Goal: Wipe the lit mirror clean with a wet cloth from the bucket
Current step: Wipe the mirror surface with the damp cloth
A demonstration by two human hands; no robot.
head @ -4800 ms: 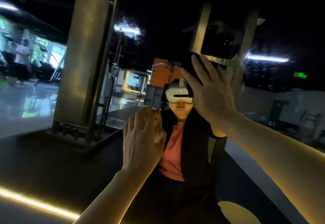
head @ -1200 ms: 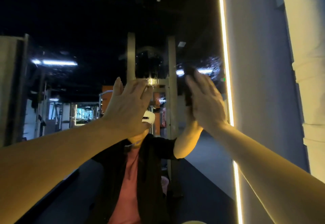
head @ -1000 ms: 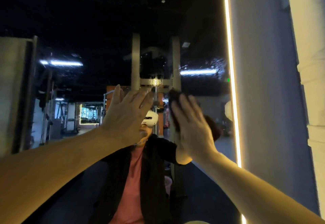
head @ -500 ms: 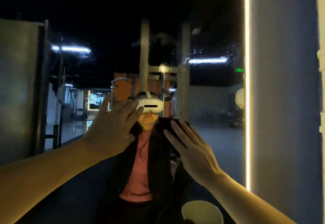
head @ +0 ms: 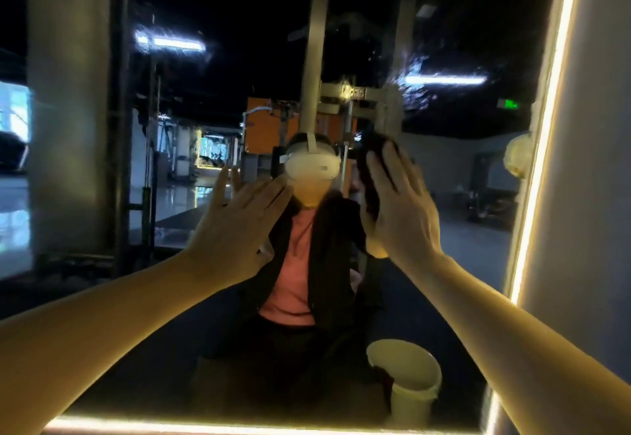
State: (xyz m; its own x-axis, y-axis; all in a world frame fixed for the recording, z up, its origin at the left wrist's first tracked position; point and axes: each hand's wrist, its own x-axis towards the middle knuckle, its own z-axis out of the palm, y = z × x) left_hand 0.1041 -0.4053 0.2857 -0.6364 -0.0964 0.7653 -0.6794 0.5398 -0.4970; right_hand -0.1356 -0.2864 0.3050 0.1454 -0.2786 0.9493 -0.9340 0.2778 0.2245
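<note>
A tall mirror (head: 444,263) edged with a glowing light strip fills the view and reflects a dark gym. My right hand (head: 399,209) presses a dark cloth (head: 370,175) flat against the glass with straight, spread fingers, right of the middle. My left hand (head: 239,219) rests open on the glass just to its left, fingers spread and holding nothing. A white bucket (head: 406,383) shows as a reflection at the mirror's lower right. Wet smears (head: 416,76) glint on the glass at upper right.
The lit strip runs along the mirror's right edge (head: 536,175) and its bottom edge (head: 239,429). A pale wall (head: 594,195) stands to the right of the mirror. A person in a white headset and gym machines appear only as reflections.
My view has tilted down, bringing the bottom light strip and the whole bucket into sight. My right hand with the cloth slid down from the upper glass, then up a little.
</note>
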